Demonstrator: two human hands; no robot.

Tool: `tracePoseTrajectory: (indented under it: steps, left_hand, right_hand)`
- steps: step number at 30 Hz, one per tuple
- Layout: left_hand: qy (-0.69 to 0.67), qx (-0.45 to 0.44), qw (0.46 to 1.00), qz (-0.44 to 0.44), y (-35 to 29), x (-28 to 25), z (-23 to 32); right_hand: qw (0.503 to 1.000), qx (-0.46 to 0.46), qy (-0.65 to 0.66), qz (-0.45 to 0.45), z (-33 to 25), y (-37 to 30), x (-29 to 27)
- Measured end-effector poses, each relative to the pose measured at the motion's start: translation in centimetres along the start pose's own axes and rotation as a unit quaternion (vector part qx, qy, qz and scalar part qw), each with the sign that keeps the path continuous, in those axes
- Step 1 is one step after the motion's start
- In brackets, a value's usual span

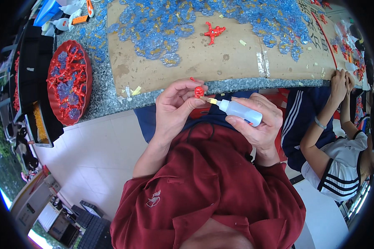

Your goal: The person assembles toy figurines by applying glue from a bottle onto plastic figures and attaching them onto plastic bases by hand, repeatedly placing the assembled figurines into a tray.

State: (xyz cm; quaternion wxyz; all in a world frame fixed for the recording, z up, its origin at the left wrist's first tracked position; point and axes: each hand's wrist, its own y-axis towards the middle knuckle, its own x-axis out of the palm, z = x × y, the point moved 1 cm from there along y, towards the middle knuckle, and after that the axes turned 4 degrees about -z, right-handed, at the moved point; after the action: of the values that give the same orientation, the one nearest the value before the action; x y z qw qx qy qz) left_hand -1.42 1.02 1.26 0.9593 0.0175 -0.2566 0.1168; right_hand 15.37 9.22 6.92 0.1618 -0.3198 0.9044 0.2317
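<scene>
Between the fingertips of my left hand (173, 101) is a small red plastic figure (199, 91), held above my lap near the table's front edge. My right hand (264, 118) is wrapped round a translucent white squeeze bottle (240, 112), tilted so that its yellow-based nozzle points left at the figure. The nozzle's tip is at or very near the figure's lower side; contact is too small to tell. Beyond my hands, another red figure (214, 32) with outstretched limbs lies alone on the cardboard sheet (187, 74).
Many translucent blue pieces (153, 31) with yellow parts cover the far cardboard. At left stands a red oval basket (88, 68) of red figures and bluish pieces, beside black bins (37, 76), one holding yellow pieces (40, 122). A co-worker's hands (340, 85) are at the right table edge.
</scene>
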Motion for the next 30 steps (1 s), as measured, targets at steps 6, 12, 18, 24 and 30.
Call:
tracePoseTrajectory:
  steps: [6,12,18,24,30]
  left_hand:
    - [0.019,0.011,1.0,0.01,-0.2,-0.1,0.2]
    - [0.006,-0.018,0.997,0.077,-0.7,0.0,0.9]
    - [-0.054,-0.044,0.997,0.04,-1.2,-0.9,0.5]
    - [-0.11,-0.047,0.991,0.061,-1.4,-0.8,0.5]
    - [-0.121,-0.063,0.99,0.02,-0.9,-0.2,0.2]
  right_hand:
    - [0.992,0.091,0.077,0.045,0.4,-0.8,-0.8]
    - [0.97,0.147,0.154,0.119,3.5,1.3,1.2]
    - [0.992,0.081,0.049,0.089,5.4,4.5,4.4]
    - [0.991,0.05,-0.008,0.122,5.5,4.1,2.3]
    - [0.902,0.044,-0.364,0.227,8.9,4.7,-4.0]
